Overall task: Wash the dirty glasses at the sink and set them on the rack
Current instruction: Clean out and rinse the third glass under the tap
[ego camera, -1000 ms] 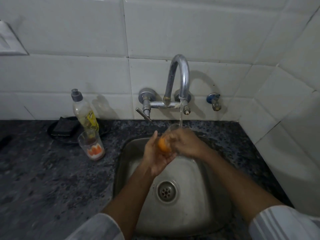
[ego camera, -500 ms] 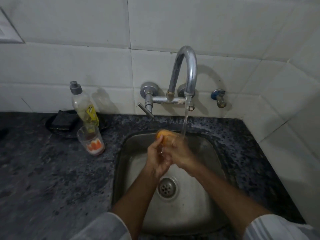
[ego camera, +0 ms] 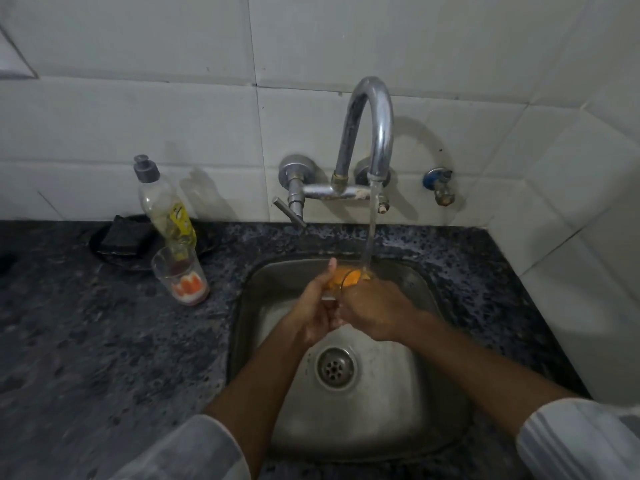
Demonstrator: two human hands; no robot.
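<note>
Both hands meet over the steel sink (ego camera: 408, 403), under the running tap (ego camera: 372, 133). My left hand (ego camera: 311, 310) and my right hand (ego camera: 374, 310) together grip a clear glass with an orange print (ego camera: 348, 277), tilted so that the water stream falls on it. Most of that glass is hidden by my fingers. A second clear glass with an orange print (ego camera: 181, 277) stands upright on the dark stone counter (ego camera: 104, 358), left of the sink. No rack is in view.
A dish soap bottle (ego camera: 166, 213) stands behind the second glass, next to a dark scrub pad on a black dish (ego camera: 123, 235). White tiled walls close the back and the right side. A small blue valve (ego camera: 438, 185) sticks out right of the tap.
The glass has turned in my hands and sits a little lower under the stream. The camera has tipped slightly; the second glass and bottle have stayed put.
</note>
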